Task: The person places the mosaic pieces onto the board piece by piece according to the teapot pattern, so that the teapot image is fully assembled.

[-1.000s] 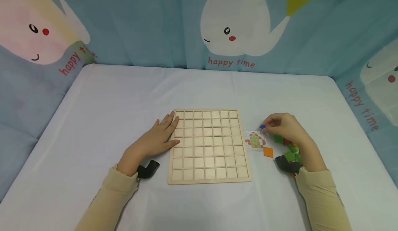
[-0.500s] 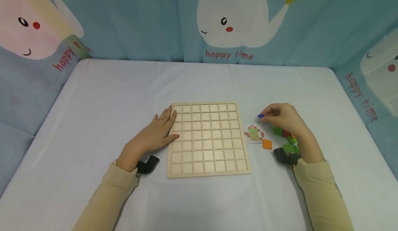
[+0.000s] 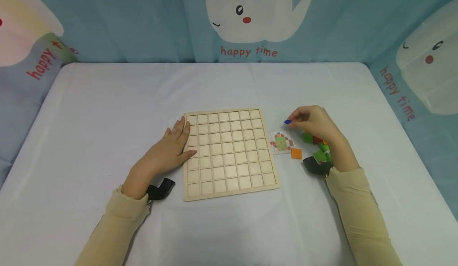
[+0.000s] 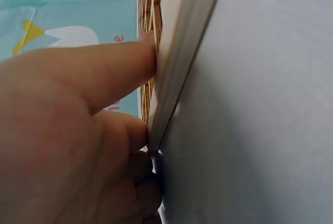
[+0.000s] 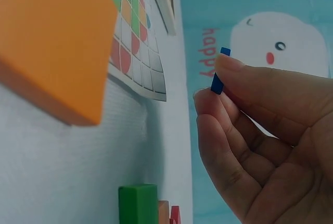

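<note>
A square wooden grid board (image 3: 231, 193) lies flat in the middle of the head view. My left hand (image 3: 166, 150) rests along its left edge with fingers straight, thumb spread over the rim. The left wrist view shows that thumb (image 4: 117, 70) on the board's raised side. Between thumb and fingertips, my right hand (image 3: 313, 123) pinches a small, thin blue tile (image 5: 219, 73). It holds this tile above the table, just beyond a printed pattern card (image 3: 281, 142), which lies against the board's right edge. An orange square tile (image 3: 296, 153) sits at the card's near right corner.
Several green, red and orange tiles lie in a loose pile under my right wrist, a green tile (image 3: 307, 137) among them. The white-covered table (image 3: 222, 230) meets a blue printed curtain (image 3: 150, 23) behind and at both sides.
The head view has tilted down and turned slightly, so everything sits higher and further left. My right hand, still pinching the blue tile, has moved slightly away from the card; my left hand stays put.
</note>
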`<control>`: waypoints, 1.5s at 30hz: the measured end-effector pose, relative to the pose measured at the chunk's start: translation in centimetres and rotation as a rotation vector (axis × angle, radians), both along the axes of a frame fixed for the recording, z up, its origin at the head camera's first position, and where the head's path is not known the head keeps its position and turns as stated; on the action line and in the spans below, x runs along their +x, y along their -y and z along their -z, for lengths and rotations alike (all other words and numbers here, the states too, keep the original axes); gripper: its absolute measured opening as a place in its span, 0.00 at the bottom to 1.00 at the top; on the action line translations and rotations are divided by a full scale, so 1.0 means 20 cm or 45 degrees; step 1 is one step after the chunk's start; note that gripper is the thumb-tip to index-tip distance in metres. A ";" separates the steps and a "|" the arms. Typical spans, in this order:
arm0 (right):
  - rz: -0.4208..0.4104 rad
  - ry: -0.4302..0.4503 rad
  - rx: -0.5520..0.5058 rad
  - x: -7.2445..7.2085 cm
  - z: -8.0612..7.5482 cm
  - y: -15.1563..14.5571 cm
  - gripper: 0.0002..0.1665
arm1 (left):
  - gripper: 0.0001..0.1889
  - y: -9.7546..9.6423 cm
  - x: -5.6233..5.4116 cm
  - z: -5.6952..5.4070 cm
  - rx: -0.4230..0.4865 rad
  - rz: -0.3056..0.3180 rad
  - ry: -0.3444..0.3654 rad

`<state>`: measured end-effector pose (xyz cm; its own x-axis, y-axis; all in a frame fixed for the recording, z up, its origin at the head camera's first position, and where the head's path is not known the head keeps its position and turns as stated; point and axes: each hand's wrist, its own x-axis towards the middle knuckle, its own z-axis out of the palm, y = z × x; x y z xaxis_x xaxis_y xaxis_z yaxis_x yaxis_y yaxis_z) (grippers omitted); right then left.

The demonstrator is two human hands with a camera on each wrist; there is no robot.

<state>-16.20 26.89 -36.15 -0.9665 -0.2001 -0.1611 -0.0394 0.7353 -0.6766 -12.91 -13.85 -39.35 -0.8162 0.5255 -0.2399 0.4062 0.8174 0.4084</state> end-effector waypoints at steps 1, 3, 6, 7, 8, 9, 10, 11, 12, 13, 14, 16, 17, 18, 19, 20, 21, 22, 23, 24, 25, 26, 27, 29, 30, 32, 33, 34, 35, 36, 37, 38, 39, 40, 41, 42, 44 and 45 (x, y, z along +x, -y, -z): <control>-0.006 -0.003 0.001 0.00 0.00 0.00 0.09 | 0.42 0.00 0.00 0.00 0.000 -0.003 0.001; -0.013 -0.007 0.001 -0.01 0.00 0.01 0.08 | 0.42 0.01 0.00 0.00 -0.001 -0.006 -0.002; -0.017 -0.018 0.001 -0.02 -0.01 0.03 0.09 | 0.42 0.02 0.01 -0.01 0.002 -0.008 -0.004; -0.009 -0.018 -0.004 -0.02 -0.01 0.03 0.09 | 0.42 0.03 0.01 -0.01 0.007 -0.006 -0.003; -0.001 -0.019 -0.008 -0.02 -0.01 0.04 0.08 | 0.42 0.03 0.01 -0.01 0.012 -0.002 -0.002; 0.004 -0.021 -0.015 -0.02 -0.01 0.05 0.08 | 0.41 0.04 0.01 -0.01 0.015 0.000 0.002; 0.007 -0.023 -0.024 -0.02 -0.01 0.06 0.08 | 0.41 0.05 0.01 -0.01 0.016 0.004 0.005; 0.007 -0.025 -0.034 -0.03 -0.01 0.07 0.07 | 0.40 0.05 0.00 -0.01 0.023 0.007 0.011; 0.005 -0.027 -0.045 -0.03 -0.02 0.08 0.07 | 0.40 0.06 0.00 -0.01 0.025 0.009 0.016; 0.004 -0.030 -0.052 -0.03 -0.02 0.09 0.06 | 0.39 0.06 0.00 -0.01 0.028 0.013 0.019; -0.004 -0.034 -0.058 -0.04 -0.02 0.10 0.06 | 0.38 0.06 0.00 -0.01 0.031 0.015 0.023; -0.024 -0.045 -0.077 -0.04 -0.03 0.12 0.06 | 0.38 0.06 0.00 -0.02 0.044 0.019 0.025; -0.032 -0.049 -0.087 -0.05 -0.04 0.13 0.06 | 0.38 0.06 0.00 -0.02 0.048 0.021 0.023; -0.039 -0.052 -0.098 -0.05 -0.04 0.14 0.06 | 0.38 0.06 0.00 -0.02 0.050 0.023 0.020; -0.047 -0.055 -0.113 -0.06 -0.05 0.15 0.06 | 0.38 0.06 0.00 -0.02 0.054 0.025 0.019; -0.056 -0.056 -0.133 -0.06 -0.05 0.16 0.06 | 0.38 0.05 -0.01 -0.02 0.056 0.025 0.018; -0.067 -0.060 -0.148 -0.07 -0.05 0.18 0.07 | 0.38 0.05 -0.01 -0.02 0.055 0.024 0.016; -0.079 -0.065 -0.162 -0.07 -0.06 0.19 0.07 | 0.38 0.05 -0.01 -0.01 0.050 0.024 0.014; -0.093 -0.072 -0.168 -0.08 -0.06 0.21 0.07 | 0.38 0.04 -0.01 -0.01 0.044 0.023 0.012; -0.106 -0.080 -0.175 -0.08 -0.06 0.22 0.07 | 0.38 0.04 -0.01 -0.01 0.041 0.022 0.011; -0.117 -0.087 -0.180 -0.09 -0.06 0.24 0.08 | 0.38 0.04 -0.01 0.00 0.036 0.022 0.008; -0.128 -0.093 -0.182 -0.09 -0.06 0.26 0.08 | 0.38 0.04 -0.01 0.00 0.032 0.023 0.007; -0.134 -0.097 -0.186 -0.10 -0.06 0.27 0.08 | 0.38 0.04 -0.02 0.00 0.028 0.023 0.005; -0.148 -0.101 -0.194 -0.11 -0.06 0.30 0.08 | 0.38 0.04 -0.02 0.00 0.021 0.025 0.000; -0.146 -0.094 -0.205 -0.12 -0.06 0.32 0.08 | 0.38 0.04 -0.02 0.00 0.020 0.024 0.002; -0.142 -0.082 -0.224 -0.13 -0.05 0.35 0.07 | 0.38 0.04 -0.02 0.00 0.024 0.024 0.001; -0.136 -0.077 -0.234 -0.14 -0.05 0.37 0.07 | 0.37 0.04 -0.02 -0.01 0.028 0.024 0.001; -0.133 -0.068 -0.243 -0.14 -0.05 0.38 0.06 | 0.37 0.04 -0.02 -0.01 0.034 0.024 0.001; -0.126 -0.055 -0.257 -0.15 -0.05 0.40 0.06 | 0.37 0.04 -0.02 -0.01 0.034 0.024 0.004; -0.119 -0.036 -0.273 -0.15 -0.04 0.41 0.06 | 0.37 0.04 -0.02 -0.02 0.036 0.024 0.005; -0.115 -0.026 -0.279 -0.16 -0.04 0.43 0.06 | 0.37 0.04 -0.02 -0.02 0.037 0.025 0.004; -0.113 -0.010 -0.293 -0.16 -0.04 0.45 0.06 | 0.37 0.04 -0.02 -0.02 0.036 0.026 0.002; -0.117 0.000 -0.301 -0.17 -0.04 0.46 0.06 | 0.37 0.04 -0.02 -0.02 0.036 0.026 0.003; -0.123 0.008 -0.308 -0.17 -0.03 0.48 0.07 | 0.37 0.04 -0.02 -0.02 0.035 0.025 0.003; -0.130 0.010 -0.310 -0.18 -0.03 0.50 0.07 | 0.37 0.04 -0.01 -0.02 0.033 0.024 0.002; -0.138 0.011 -0.310 -0.18 -0.03 0.51 0.07 | 0.36 0.04 -0.01 -0.02 0.034 0.025 0.001; -0.157 0.006 -0.313 -0.19 -0.02 0.54 0.07 | 0.36 0.04 -0.01 -0.03 0.037 0.024 0.001; -0.168 0.001 -0.305 -0.20 -0.02 0.56 0.07 | 0.36 0.03 -0.01 -0.03 0.037 0.024 0.005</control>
